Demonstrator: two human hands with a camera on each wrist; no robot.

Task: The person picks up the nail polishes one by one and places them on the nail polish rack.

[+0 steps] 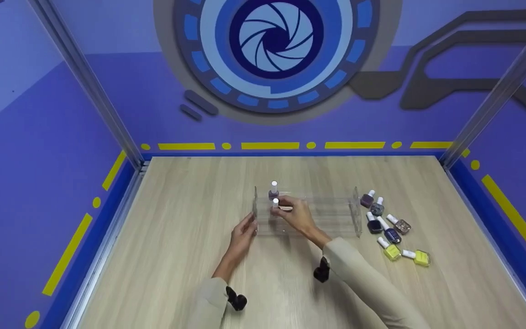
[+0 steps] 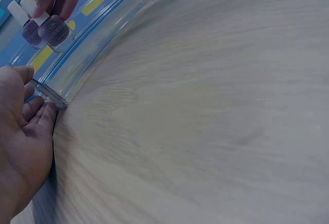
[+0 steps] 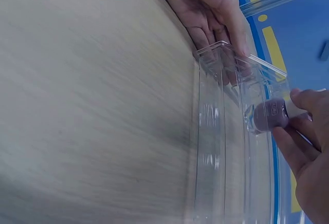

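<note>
A clear tiered display rack point(image 1: 322, 212) stands on the table. My left hand point(image 1: 243, 237) grips its left end panel, thumb on one side and fingers on the other. With thumb and fingers, my right hand point(image 1: 297, 214) pinches a mauve nail polish bottle point(image 3: 271, 115) near its white cap point(image 1: 276, 202), over the rack's left part. Whether the bottle's base touches a tier, I cannot tell. Just behind it, a similar mauve nail polish bottle point(image 1: 273, 193) is upright on the rack's back tier near the left end.
Right of the rack, several nail polish bottles lie on the wooden table point(image 1: 176, 219): dark ones point(image 1: 374, 225), a glittery one point(image 1: 402, 226) and two yellow ones point(image 1: 422, 258). Blue printed walls point(image 1: 107, 100) and metal posts point(image 1: 94, 87) enclose the table's back and sides.
</note>
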